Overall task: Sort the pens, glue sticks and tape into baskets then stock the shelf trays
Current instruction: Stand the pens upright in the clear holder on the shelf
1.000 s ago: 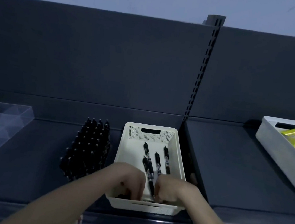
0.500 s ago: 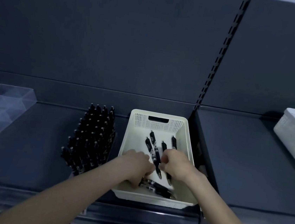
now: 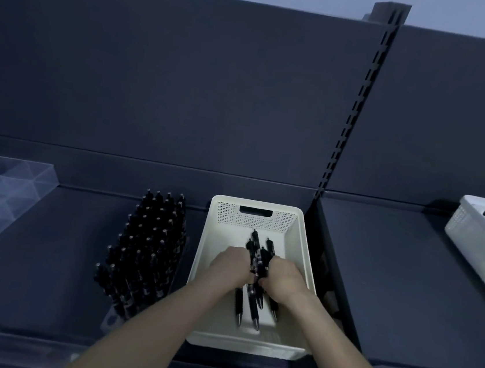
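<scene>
both hands, left hand (image 3: 233,263) and right hand (image 3: 283,274), curl round one bundle of black pens (image 3: 256,271) inside the white basket (image 3: 257,215), likely gathering them for the filled pen tray (image 3: 143,257) just left.

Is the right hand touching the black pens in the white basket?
Touching: in the head view the right hand curls round the pens, no gap showing.
</scene>
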`<state>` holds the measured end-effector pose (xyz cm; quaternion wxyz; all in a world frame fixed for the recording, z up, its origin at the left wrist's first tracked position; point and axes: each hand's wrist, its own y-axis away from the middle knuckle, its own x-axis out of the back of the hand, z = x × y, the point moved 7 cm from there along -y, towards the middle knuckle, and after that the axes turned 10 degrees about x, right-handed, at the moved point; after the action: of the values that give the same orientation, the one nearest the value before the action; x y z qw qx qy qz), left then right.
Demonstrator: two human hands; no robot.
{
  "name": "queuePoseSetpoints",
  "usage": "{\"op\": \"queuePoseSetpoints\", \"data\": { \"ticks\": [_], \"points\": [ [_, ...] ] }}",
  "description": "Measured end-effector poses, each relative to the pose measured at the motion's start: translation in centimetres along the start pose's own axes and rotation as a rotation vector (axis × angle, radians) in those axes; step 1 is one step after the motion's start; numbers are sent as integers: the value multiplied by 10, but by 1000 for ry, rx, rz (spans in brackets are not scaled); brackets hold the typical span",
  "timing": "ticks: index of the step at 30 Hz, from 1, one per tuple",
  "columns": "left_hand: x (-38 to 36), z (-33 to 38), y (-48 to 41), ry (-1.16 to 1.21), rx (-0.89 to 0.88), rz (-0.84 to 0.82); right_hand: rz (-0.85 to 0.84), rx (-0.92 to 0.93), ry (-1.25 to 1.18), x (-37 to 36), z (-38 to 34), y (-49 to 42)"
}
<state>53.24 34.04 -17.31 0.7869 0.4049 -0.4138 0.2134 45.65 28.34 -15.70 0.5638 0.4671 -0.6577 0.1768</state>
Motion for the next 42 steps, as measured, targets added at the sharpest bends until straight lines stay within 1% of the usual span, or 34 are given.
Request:
{"op": "queuePoseSetpoints", "data": {
  "ticks": [4,8,10,13,16,18,21,25,29,31,34,38,40,42],
  "points": [
    [3,0,-9,44,16,10,-59,-20,40,-1,-1,0],
    [11,-4,-14,132,56,127,-96,-68,11,1,0,-5],
    [12,-5,-16,196,62,168,-107,-80,-42,1,1,-8],
    [10,-5,-18,245,56,158,-121,-86,-145,-1,3,-8],
    [6,0,-23,230,41,111,-110,-102,-160,-4,6,-1],
    [5,1,-27,250,42,90,-79,-127,-148,-4,9,5],
    [4,3,-28,265,39,89,13,-142,-189,1,14,14],
    [-5,15,-26,179,14,67,169,-104,-299,16,23,30],
    [-9,36,-21,161,-34,69,279,-48,-435,29,28,42],
    [-12,44,-17,158,-23,109,308,-31,-481,34,30,46],
    [-25,52,-15,191,4,116,343,-6,-563,37,33,54],
    [-25,46,-14,101,-14,86,347,-12,-681,38,38,64],
    [-14,37,-13,173,-52,22,357,-32,-789,38,41,69],
    [2,27,-6,421,-91,-43,376,-43,-882,39,43,74]
  ]
}}
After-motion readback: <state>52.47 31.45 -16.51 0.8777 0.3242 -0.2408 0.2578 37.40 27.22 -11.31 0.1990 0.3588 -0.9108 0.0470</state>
